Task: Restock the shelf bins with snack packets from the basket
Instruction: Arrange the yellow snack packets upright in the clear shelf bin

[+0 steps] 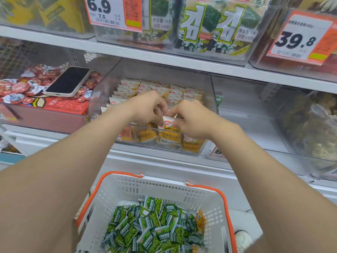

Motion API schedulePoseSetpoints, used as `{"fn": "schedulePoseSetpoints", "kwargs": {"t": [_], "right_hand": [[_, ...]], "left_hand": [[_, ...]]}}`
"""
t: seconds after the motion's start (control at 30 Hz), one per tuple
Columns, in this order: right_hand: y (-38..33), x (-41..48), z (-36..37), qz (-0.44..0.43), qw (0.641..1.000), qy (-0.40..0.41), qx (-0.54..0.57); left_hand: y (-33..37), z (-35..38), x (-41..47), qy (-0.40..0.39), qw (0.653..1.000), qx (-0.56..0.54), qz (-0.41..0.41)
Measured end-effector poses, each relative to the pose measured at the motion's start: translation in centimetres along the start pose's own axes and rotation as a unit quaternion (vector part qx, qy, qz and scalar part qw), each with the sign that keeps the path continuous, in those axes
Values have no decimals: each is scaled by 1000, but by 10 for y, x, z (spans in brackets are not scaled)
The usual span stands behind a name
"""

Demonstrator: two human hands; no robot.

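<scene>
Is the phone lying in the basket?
No, the phone lies on red snack cups; the basket holds mostly green packets.

Store aisle, white metal shelving. The upper shelf board (127, 52) runs just above the left hand (145, 106) and right hand (193, 119), sloping down to the right. Price tag "6.9" (109, 13) is up-left of the hands and an orange-edged tag "39.8" (300, 39) up-right. Seaweed packs (209, 28) sit straight above. Wire mesh back panel (27, 53) is far left of the left hand. Nearer it, a smartphone (68, 82) with a dark screen lies on red-lidded cups (36, 79). Blurred brown dried goods (310, 128) are right of the right hand. Pale floor (242, 216) below-right. Bright, even light.
</scene>
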State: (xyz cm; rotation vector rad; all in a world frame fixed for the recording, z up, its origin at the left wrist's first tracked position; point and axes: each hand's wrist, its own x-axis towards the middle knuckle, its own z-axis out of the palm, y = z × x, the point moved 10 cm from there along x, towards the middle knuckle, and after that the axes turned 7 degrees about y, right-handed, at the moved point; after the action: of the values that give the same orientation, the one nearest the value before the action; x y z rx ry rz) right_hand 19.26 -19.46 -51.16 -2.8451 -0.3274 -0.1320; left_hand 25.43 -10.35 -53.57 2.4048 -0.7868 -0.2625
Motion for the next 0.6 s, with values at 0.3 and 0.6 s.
{"fn": "schedulePoseSetpoints", "kwargs": {"t": [0.3, 0.6], "right_hand": [[-9, 12, 3, -20, 997, -72, 15], [-27, 24, 9, -36, 997, -72, 5]], "left_hand": [[-1, -9, -2, 43, 999, 18, 5], [-2, -12, 2, 66, 997, 34, 23]]}}
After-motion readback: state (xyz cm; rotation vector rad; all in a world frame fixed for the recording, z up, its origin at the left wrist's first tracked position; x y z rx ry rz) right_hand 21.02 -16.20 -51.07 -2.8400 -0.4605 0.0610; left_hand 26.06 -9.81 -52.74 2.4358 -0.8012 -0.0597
